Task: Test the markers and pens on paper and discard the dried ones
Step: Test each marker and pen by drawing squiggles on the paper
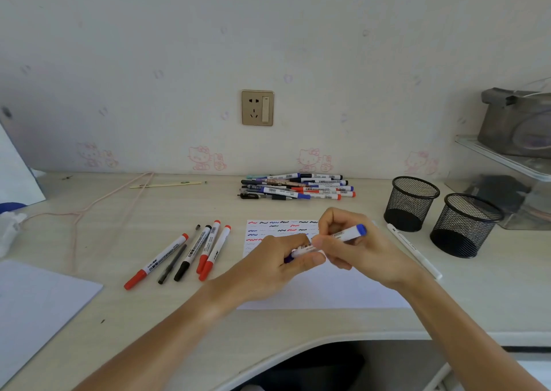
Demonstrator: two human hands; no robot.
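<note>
At the far left of the desk (155, 307), a sheet of pale paper (38, 304) lies flat at the near edge. Right of it, five pens (182, 253) lie side by side at a slant: three with red caps, two dark. Behind them, near the wall, a pile of pens and markers (298, 186) lies under a wall socket (257, 108). Near the centre, the test paper (322, 292) bears rows of red, blue and black squiggles along its far part. Above that paper, the left hand (280, 265) grips the capped end of a blue marker (347, 235), and the right hand (354, 247) pinches its barrel. Just right of the paper lies a white pen (417, 252). Beyond it stand two black mesh cups (411, 202), near each other.
</note>
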